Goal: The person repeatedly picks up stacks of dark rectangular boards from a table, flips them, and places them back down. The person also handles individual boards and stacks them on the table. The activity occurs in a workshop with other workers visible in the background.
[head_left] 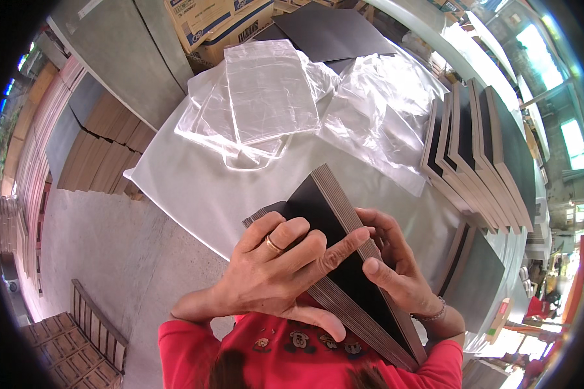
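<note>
In front of my chest is a stack of thin black boards (328, 189) with layered grey-brown edges. It is parted into two bundles, and a dark board face shows between them. My right hand (396, 262) grips the right-hand bundle, its thumb on the near side and its fingers bent over the far side. My left hand (285, 259), with a ring on one finger, lies over the left bundle (344, 305). Its index finger stretches across to touch the right bundle's layered edge. The thumb points away from the other, loosely bent fingers.
Clear plastic bags (272, 91) lie on the pale covered table (182, 188). Several black-faced board stacks (480, 155) stand at right, with more boards (474, 266) nearer. Dark sheets (331, 32) and cardboard boxes (220, 26) are at the back. Left are board piles (100, 149) and a slatted pallet (97, 324).
</note>
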Available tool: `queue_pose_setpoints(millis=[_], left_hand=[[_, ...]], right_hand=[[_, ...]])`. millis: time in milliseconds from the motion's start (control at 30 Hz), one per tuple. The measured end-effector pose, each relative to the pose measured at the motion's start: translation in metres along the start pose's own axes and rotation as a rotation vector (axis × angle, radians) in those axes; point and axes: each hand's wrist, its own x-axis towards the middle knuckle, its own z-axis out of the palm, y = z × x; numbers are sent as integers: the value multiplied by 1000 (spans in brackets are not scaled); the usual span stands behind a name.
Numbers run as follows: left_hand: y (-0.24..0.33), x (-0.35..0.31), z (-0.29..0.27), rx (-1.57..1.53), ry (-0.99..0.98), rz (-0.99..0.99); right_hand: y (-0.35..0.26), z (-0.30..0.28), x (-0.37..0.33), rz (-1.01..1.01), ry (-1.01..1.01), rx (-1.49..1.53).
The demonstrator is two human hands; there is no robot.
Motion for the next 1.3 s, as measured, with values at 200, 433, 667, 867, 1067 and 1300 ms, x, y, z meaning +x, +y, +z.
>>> queue_pose_setpoints(millis=[200, 433, 667, 867, 1067, 1300], left_hand=[[-5, -1, -2, -12, 26, 27], [-4, -2, -3, -4, 18, 11], [-6, -4, -2, -14, 33, 19], [-6, -5, -2, -20, 46, 22], [-6, -5, -1, -20, 61, 21], [-10, -14, 4, 15, 229, 47]], right_hand=[[-3, -2, 2, 8, -3, 20], [-4, -1, 4, 10, -3, 29], [-4, -1, 4, 19, 4, 47], [-4, -2, 6, -9, -5, 14], [-3, -2, 5, 3, 12, 19], [-4, -5, 7, -10, 8, 9]])
